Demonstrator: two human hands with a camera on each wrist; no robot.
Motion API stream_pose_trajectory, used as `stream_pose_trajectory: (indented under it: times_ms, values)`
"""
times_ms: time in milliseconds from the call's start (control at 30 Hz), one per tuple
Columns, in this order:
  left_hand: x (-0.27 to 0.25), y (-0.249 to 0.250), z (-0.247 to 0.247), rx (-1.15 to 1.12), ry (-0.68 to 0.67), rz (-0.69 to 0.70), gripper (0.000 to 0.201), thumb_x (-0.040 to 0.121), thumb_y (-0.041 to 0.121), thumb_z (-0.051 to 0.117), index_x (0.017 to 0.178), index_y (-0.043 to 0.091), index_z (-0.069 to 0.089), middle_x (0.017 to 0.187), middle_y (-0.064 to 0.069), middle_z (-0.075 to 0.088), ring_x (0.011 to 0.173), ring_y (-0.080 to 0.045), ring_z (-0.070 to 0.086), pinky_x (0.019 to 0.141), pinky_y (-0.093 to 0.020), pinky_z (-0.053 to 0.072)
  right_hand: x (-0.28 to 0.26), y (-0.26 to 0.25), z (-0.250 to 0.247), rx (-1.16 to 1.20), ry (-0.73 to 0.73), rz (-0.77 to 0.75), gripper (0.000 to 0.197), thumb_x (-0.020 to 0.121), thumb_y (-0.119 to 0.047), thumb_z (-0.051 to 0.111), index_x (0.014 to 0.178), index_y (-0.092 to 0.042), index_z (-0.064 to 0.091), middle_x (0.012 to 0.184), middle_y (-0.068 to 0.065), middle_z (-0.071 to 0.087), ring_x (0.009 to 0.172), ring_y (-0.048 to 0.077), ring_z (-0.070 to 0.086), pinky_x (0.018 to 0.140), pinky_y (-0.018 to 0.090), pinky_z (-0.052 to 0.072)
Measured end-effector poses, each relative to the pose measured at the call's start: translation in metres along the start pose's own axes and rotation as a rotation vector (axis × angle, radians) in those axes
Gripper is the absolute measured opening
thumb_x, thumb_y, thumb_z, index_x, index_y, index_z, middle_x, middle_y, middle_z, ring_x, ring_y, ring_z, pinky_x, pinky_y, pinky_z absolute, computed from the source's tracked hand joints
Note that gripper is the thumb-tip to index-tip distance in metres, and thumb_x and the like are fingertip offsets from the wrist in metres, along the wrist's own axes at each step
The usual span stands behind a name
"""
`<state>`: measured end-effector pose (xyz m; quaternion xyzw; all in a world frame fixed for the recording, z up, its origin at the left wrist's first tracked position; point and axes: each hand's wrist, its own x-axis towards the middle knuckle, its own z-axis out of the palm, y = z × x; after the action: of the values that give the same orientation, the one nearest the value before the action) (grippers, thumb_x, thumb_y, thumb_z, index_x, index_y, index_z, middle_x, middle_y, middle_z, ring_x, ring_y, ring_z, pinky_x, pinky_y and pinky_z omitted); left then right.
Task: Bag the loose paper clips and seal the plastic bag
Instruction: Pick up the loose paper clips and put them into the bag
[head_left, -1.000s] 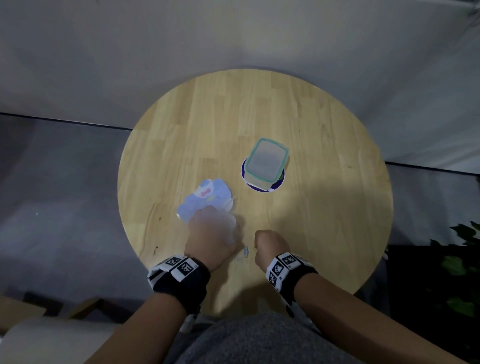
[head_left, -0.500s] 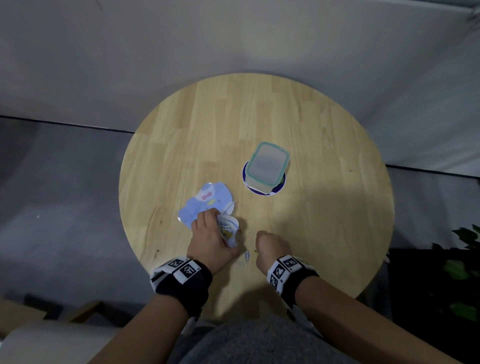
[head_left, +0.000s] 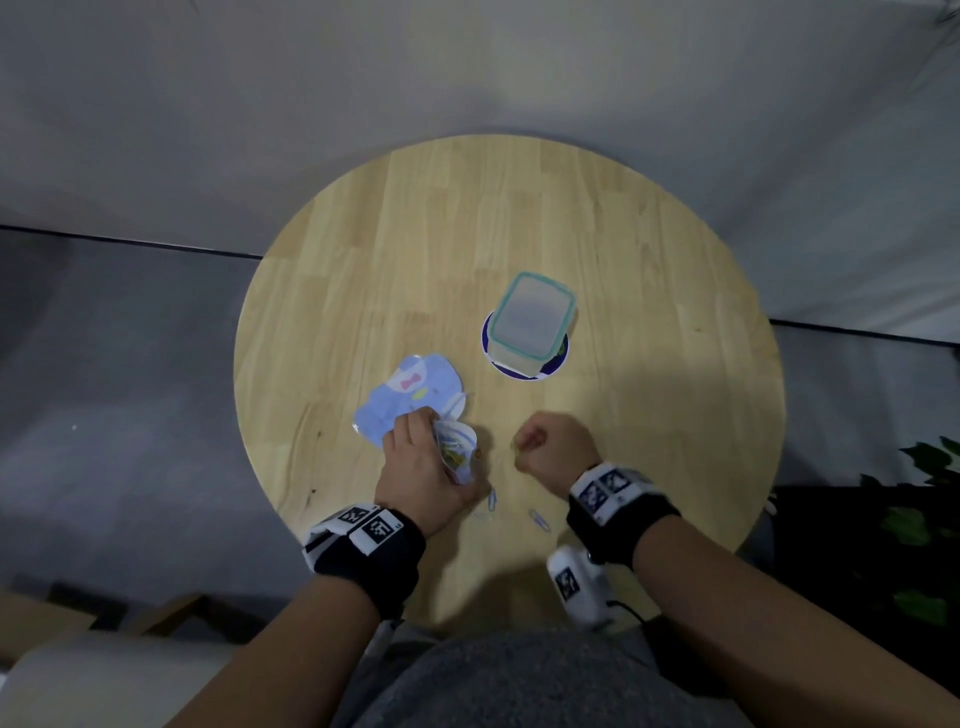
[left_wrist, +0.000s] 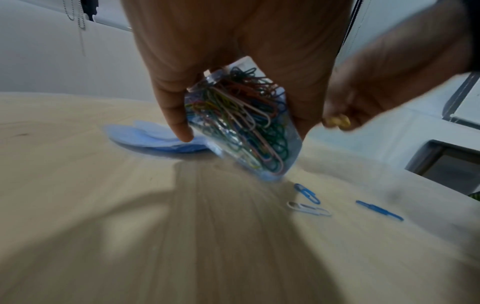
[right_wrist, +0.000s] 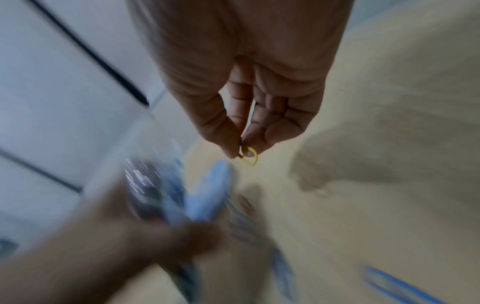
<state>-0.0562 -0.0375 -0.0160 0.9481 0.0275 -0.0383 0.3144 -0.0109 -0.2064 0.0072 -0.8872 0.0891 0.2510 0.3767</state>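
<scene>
My left hand (head_left: 426, 467) grips a small clear plastic bag (left_wrist: 241, 125) stuffed with coloured paper clips, its mouth held up off the round wooden table (head_left: 649, 415). The bag (head_left: 454, 449) shows beside my left thumb in the head view. My right hand (head_left: 553, 447) hovers to its right and pinches a yellow paper clip (right_wrist: 249, 157) between thumb and forefinger. Three loose clips lie on the table near me: a blue one (left_wrist: 306, 193), a white one (left_wrist: 309, 208) and another blue one (left_wrist: 379, 209).
A blue printed card (head_left: 410, 397) lies flat just beyond my left hand. A lidded clear food box with a green rim (head_left: 532, 322) stands on a round dark coaster mid-table. The table's near edge runs close to my wrists.
My right hand lifted from the table's near edge and moved up and right, now holding a yellow clip. My left hand tilted the bag's mouth up.
</scene>
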Motion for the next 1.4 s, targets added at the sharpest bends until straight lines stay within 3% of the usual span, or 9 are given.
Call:
stream_pose_trajectory:
  times_ms: [133, 267, 533, 633, 800, 1033, 1200, 1300, 1400]
  values:
    - [0.004, 0.010, 0.004, -0.040, 0.000, 0.026, 0.072, 0.049, 0.050, 0.056, 0.102, 0.002, 0.045, 0.092, -0.010, 0.043, 0.083, -0.026, 0.040, 0.072, -0.037, 0.037, -0.002, -0.041, -0.023, 0.235, 0.025, -0.114, 0.035, 0.062, 0.007, 0.069, 0.061, -0.025, 0.055, 0.056, 0.000, 0.054, 0.057, 0.016, 0.052, 0.063, 0.026, 0.047]
    - [0.010, 0.023, 0.004, -0.095, 0.028, 0.043, 0.077, 0.046, 0.033, 0.071, 0.110, 0.002, 0.042, 0.097, -0.010, 0.042, 0.086, -0.030, 0.043, 0.074, -0.040, 0.040, -0.007, -0.061, -0.025, 0.139, 0.008, -0.184, 0.021, 0.063, 0.003, 0.074, 0.067, -0.015, 0.062, 0.053, -0.006, 0.055, 0.052, 0.007, 0.052, 0.055, 0.010, 0.043]
    - [0.010, 0.021, 0.005, -0.141, 0.084, 0.042, 0.080, 0.048, 0.032, 0.073, 0.115, 0.009, 0.036, 0.101, -0.015, 0.045, 0.091, -0.027, 0.039, 0.079, -0.040, 0.041, -0.006, -0.044, -0.039, 0.268, 0.110, -0.141, 0.020, 0.073, -0.003, 0.069, 0.065, -0.018, 0.059, 0.062, 0.010, 0.064, 0.051, 0.018, 0.061, 0.051, 0.021, 0.049]
    - [0.008, 0.013, 0.003, -0.142, 0.132, 0.025, 0.075, 0.049, 0.032, 0.073, 0.111, 0.015, 0.034, 0.099, -0.015, 0.045, 0.090, -0.024, 0.037, 0.078, -0.039, 0.041, -0.005, -0.009, -0.028, -0.077, 0.014, -0.038, 0.025, 0.067, -0.007, 0.071, 0.061, -0.022, 0.051, 0.065, 0.005, 0.062, 0.066, 0.029, 0.064, 0.067, 0.034, 0.054]
    - [-0.002, -0.009, -0.011, -0.109, 0.180, -0.016, 0.066, 0.055, 0.047, 0.057, 0.108, 0.015, 0.035, 0.096, -0.017, 0.047, 0.088, -0.030, 0.044, 0.076, -0.042, 0.042, -0.023, 0.031, 0.007, -0.519, -0.348, 0.004, 0.006, 0.081, -0.011, 0.063, 0.081, -0.011, 0.057, 0.102, 0.017, 0.066, 0.095, 0.032, 0.060, 0.079, 0.032, 0.047]
    - [-0.013, -0.025, -0.014, -0.060, 0.138, -0.081, 0.072, 0.051, 0.045, 0.054, 0.111, 0.011, 0.036, 0.100, -0.014, 0.042, 0.090, -0.030, 0.041, 0.078, -0.041, 0.041, -0.002, 0.021, 0.025, -0.517, -0.274, -0.086, 0.018, 0.083, -0.004, 0.053, 0.094, 0.000, 0.066, 0.100, 0.020, 0.067, 0.095, 0.035, 0.062, 0.082, 0.035, 0.050]
    - [-0.017, -0.025, -0.013, -0.041, 0.087, -0.105, 0.075, 0.052, 0.047, 0.053, 0.112, 0.005, 0.039, 0.101, -0.015, 0.043, 0.091, -0.033, 0.043, 0.079, -0.040, 0.038, 0.026, 0.001, 0.039, -0.415, -0.111, -0.166, 0.016, 0.082, -0.014, 0.060, 0.097, -0.010, 0.064, 0.100, 0.015, 0.064, 0.095, 0.034, 0.061, 0.082, 0.035, 0.050]
    - [-0.016, -0.026, -0.014, -0.030, 0.066, -0.142, 0.082, 0.051, 0.050, 0.051, 0.115, 0.000, 0.041, 0.104, -0.015, 0.043, 0.095, -0.034, 0.044, 0.083, -0.037, 0.035, 0.033, -0.014, 0.049, -0.424, -0.154, -0.180, 0.045, 0.076, -0.032, 0.070, 0.114, -0.014, 0.054, 0.114, 0.009, 0.054, 0.105, 0.028, 0.055, 0.089, 0.042, 0.049]
    - [-0.014, -0.026, -0.016, -0.035, 0.061, -0.154, 0.082, 0.052, 0.047, 0.056, 0.116, -0.002, 0.042, 0.105, -0.016, 0.043, 0.096, -0.035, 0.044, 0.084, -0.037, 0.035, 0.035, -0.020, 0.061, -0.480, -0.135, -0.260, 0.035, 0.075, -0.021, 0.066, 0.108, -0.017, 0.055, 0.110, 0.009, 0.053, 0.105, 0.031, 0.055, 0.086, 0.042, 0.051]
